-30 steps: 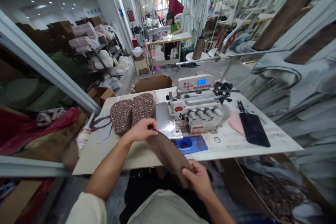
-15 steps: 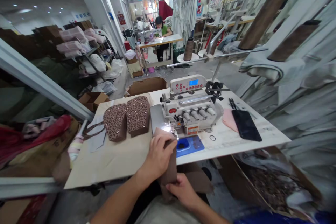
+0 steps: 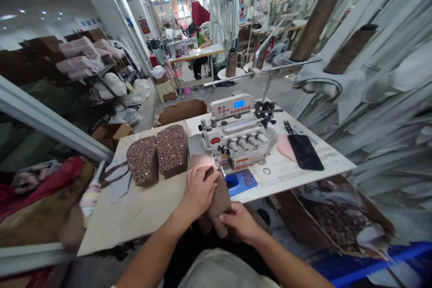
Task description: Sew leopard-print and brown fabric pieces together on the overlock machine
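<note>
Right hand [image 3: 243,221] has come nearer overlock machine [image 3: 241,134]. Your left hand [image 3: 200,189] grips brown fabric strip [image 3: 219,198] at far end, just beside machine; right pinches near end. Strip runs lengthwise from machine toward you; left hand nearer machine.

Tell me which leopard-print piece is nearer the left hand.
The right-hand leopard-print piece, next to the sewing machine, is nearer the left hand; the other piece lies farther off, by the white paper.
</note>
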Tool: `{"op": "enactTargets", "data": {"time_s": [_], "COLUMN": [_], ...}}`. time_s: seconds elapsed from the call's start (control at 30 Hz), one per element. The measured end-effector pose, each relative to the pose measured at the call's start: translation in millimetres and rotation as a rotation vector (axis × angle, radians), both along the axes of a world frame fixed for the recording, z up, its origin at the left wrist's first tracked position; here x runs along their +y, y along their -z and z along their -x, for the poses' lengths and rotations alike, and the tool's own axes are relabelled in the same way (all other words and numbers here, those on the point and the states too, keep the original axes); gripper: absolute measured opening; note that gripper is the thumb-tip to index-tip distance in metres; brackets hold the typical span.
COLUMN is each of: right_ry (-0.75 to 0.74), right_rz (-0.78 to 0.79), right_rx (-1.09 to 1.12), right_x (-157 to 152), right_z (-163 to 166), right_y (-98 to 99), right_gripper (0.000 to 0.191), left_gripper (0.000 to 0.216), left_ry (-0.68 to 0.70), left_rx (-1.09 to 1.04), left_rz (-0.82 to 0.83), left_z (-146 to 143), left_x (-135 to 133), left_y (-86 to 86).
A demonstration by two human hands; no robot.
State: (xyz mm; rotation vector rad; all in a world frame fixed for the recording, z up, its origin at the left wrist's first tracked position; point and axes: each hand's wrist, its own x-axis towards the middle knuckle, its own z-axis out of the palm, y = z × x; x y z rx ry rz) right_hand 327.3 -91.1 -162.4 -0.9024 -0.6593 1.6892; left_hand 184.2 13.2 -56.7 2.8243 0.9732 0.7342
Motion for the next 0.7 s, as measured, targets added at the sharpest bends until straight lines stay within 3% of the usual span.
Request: {"op": "enactTargets", "data": {"time_s": [0.27, 0.53, 0.7], "right_ry": [0.127, 0.31, 0.357], "right_rz": [-0.155, -0.296, -0.307], "right_rx": [-0.07, -0.311, -0.348], "right_x": [52, 63, 62], "right_z": [-6, 3, 6], "right_y": [-30.1, -24.8, -23.8], "right_gripper": [0.04, 0.039, 0.039], "left_gripper": [0.033, 0.025, 0.028], "left_ry": [0.096, 0.227, 0.226], "left_rx": [0.085, 0.038, 0.02], "left_rz": [0.046, -0.078, -0.154], "left_z": [-1, 10, 16], "left_x": [11, 29, 33], "left_y": [-17.8, -10.6, -3.0]}}
